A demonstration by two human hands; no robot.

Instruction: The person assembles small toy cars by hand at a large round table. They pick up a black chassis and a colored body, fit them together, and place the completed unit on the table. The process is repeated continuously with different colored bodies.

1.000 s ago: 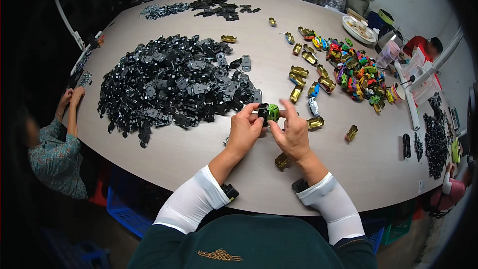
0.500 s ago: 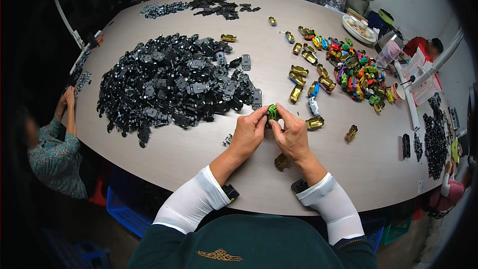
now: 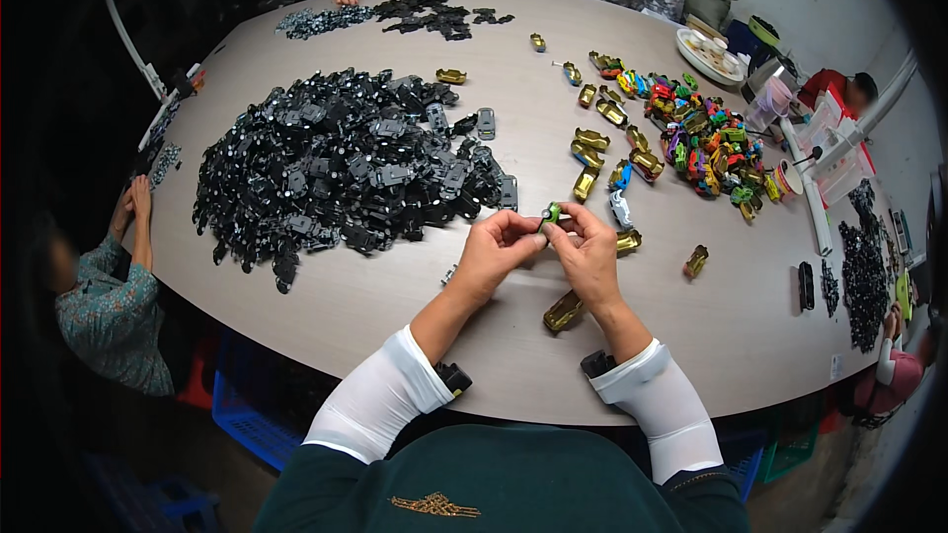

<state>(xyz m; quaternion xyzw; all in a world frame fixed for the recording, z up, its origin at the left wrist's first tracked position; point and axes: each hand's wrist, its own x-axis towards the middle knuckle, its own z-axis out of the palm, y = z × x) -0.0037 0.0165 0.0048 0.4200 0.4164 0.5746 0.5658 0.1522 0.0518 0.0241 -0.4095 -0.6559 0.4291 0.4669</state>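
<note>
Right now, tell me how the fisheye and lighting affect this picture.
Head view: the table edge bows and the corners go black; light is even and soft, with the small green piece between both hands' fingers sharp, while the colourful toy pile shrinks toward the rim.

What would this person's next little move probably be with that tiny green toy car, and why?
Probably pressing the small green toy car together, then setting it down. Both the left hand and right hand pinch it above the grey table, between the pile of black plastic parts and the gold toy cars.
</note>
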